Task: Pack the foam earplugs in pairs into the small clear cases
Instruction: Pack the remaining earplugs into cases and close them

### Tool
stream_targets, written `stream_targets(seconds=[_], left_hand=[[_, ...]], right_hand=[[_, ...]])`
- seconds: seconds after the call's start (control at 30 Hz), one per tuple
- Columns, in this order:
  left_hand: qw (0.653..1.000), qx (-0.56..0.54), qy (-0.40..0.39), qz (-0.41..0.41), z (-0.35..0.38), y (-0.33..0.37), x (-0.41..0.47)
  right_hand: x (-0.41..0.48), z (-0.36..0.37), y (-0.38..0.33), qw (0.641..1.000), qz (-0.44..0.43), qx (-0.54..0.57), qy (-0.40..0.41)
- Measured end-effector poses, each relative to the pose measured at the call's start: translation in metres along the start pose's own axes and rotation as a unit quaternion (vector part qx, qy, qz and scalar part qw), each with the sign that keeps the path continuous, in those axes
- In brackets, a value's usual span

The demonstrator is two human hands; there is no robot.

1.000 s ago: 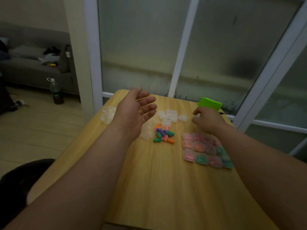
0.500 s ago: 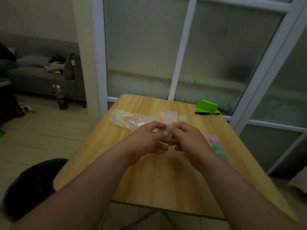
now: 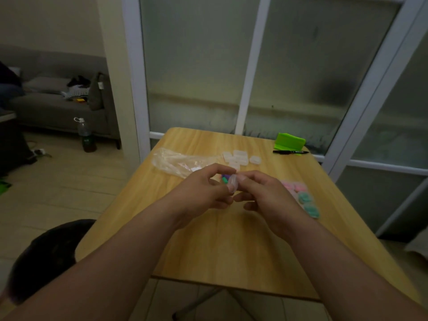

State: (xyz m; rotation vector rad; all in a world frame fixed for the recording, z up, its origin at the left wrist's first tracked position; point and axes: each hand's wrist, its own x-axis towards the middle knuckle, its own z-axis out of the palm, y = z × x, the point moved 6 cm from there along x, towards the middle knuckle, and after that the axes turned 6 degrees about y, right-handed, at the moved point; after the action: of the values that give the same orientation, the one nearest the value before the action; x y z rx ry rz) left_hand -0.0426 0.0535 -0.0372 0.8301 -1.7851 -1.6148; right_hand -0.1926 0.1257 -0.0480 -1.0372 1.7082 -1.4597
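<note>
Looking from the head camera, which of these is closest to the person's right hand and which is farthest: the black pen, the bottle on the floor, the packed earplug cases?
1. Packed cases: on the table, just right of the right hand, which holds a clear case.
2. Black pen: near the table's far right corner.
3. Bottle: on the floor, beyond the table's left side.

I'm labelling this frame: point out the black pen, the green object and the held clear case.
black pen (image 3: 290,152): head view, mid barrel.
green object (image 3: 290,142): head view, front face.
clear case (image 3: 232,181): head view, exposed edge.
</note>
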Motion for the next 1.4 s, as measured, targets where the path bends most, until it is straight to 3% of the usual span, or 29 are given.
stream_targets(seconds=[0.1,0.2,0.27,0.37,0.47,0.57,0.73,1.03,1.4], left_hand=[[1.0,-0.019,0.0,-0.005,0.003,0.001,0.001],[0.992,-0.108,0.0,-0.07,0.009,-0.003,0.003],[0.986,-0.133,-0.022,-0.098,0.013,-0.006,0.002],[0.988,-0.125,-0.03,-0.087,0.013,-0.01,0.003],[0.989,-0.129,-0.006,-0.067,0.009,-0.01,0.005],[0.995,-0.094,0.01,-0.039,0.007,-0.004,0.005],[1.0,-0.013,0.005,0.006,0.01,0.0,0.001],[0.997,-0.074,-0.016,-0.02,0.011,-0.003,0.003],[0.998,-0.053,-0.022,-0.019,0.01,-0.004,0.002]], right_hand=[[-0.001,-0.003,-0.002,1.0,-0.022,-0.011,0.007],[-0.002,-0.007,-0.012,0.994,-0.092,-0.023,0.053],[-0.007,-0.007,-0.021,0.975,-0.18,-0.107,0.078],[-0.014,0.002,-0.025,0.942,-0.256,-0.211,0.046],[-0.009,-0.002,-0.02,0.963,-0.211,-0.163,0.046],[-0.001,-0.01,-0.012,0.991,-0.094,-0.066,0.069],[0.001,-0.009,0.001,1.0,0.01,0.016,0.024],[0.002,-0.013,0.0,0.999,-0.002,0.039,0.028],[0.002,-0.011,-0.004,0.999,-0.022,0.011,0.028]])
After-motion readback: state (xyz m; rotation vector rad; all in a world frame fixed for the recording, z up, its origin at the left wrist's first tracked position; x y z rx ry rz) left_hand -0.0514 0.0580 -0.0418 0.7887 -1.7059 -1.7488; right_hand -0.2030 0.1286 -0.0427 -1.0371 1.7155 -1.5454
